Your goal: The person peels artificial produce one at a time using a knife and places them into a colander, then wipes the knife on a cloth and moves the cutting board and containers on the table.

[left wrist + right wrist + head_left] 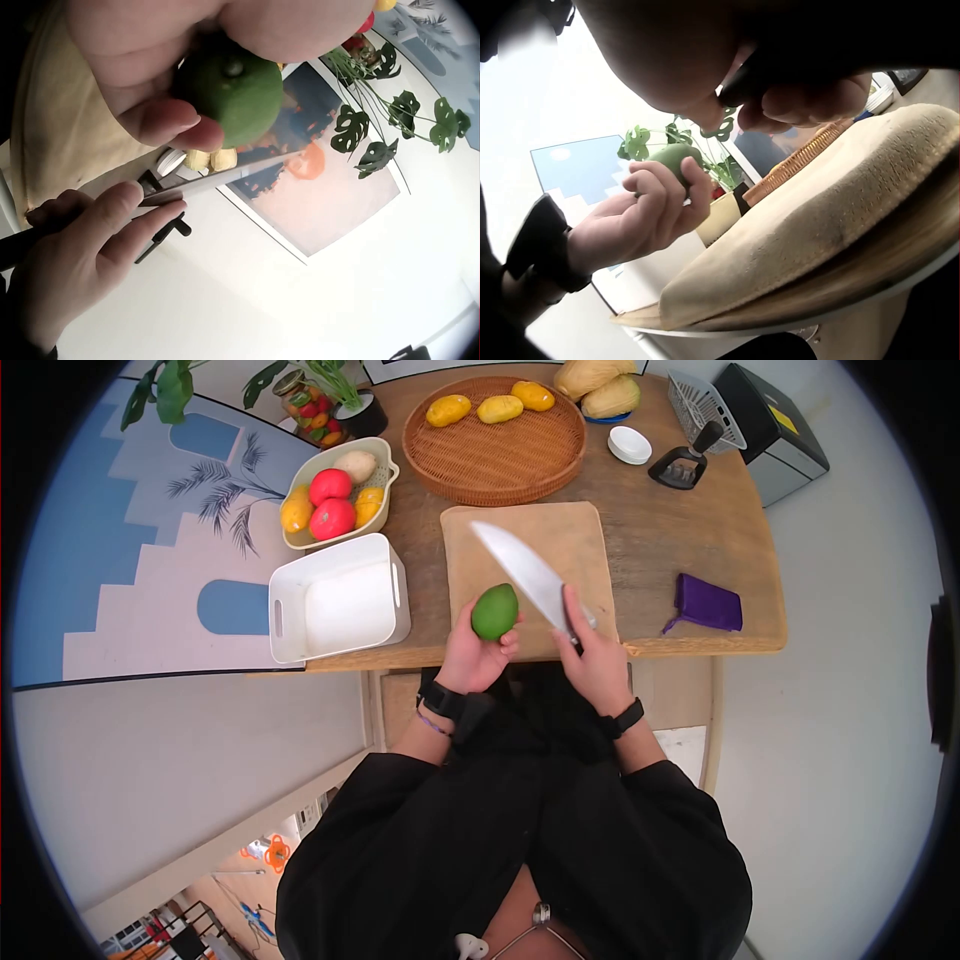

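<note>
A smooth green oval fruit [494, 612] sits in my left hand [477, 658], held in curled fingers above the near part of a beige mat [475, 545]. In the left wrist view the fruit [247, 105] shows a small stem nub, with fingertips bent round its side. My right hand [600, 670] grips a chef's knife [525, 570] by its dark handle, largely hidden in the palm. The wide blade points away and to the left over the mat, apart from the fruit. The right wrist view shows the left hand [641, 217] from the side.
Left of the mat stand a white bin [345, 605] and a basket [391, 490] of red and yellow produce. Behind is a round wicker tray [490, 465] with yellow fruits. To the right lie a purple pouch [708, 603], a black-handled tool [682, 465] and a white bowl [629, 445].
</note>
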A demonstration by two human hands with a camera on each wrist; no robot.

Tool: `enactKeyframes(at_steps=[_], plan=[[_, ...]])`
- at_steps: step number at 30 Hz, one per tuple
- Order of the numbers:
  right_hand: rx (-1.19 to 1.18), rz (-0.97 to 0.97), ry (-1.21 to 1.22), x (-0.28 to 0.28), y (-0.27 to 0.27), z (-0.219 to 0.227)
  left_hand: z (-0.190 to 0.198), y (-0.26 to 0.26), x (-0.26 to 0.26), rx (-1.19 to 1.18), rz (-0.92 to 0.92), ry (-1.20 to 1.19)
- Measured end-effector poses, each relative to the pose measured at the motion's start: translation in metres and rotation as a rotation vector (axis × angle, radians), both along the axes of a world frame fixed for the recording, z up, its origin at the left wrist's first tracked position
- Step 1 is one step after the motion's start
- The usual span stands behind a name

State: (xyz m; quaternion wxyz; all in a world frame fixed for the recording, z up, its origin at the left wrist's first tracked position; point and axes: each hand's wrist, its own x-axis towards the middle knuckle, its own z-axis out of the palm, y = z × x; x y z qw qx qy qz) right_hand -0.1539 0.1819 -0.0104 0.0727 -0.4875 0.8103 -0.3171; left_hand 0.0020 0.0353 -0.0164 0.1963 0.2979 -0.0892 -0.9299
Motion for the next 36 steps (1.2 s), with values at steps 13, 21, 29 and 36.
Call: enactKeyframes(at_steps=[13,21,29,36], plan=[[0.005,-0.159,-0.207,-0.033,0.016,-0.011,0.001,-0.005,0.002,-0.082,-0.036,0.101],[-0.146,-0.011,-0.364,-0.004,0.015,0.029,-0.023,0.015,-0.031,-0.170,-0.111,-0.062],[0.050,0.060,-0.313,-0.014,0.017,0.014,0.004,-0.004,-0.026,-0.390,-0.112,0.065],[-0.254,-0.044,-0.293,-0.036,0.023,0.001,0.051,-0.056,0.009,-0.873,-0.045,-0.312]])
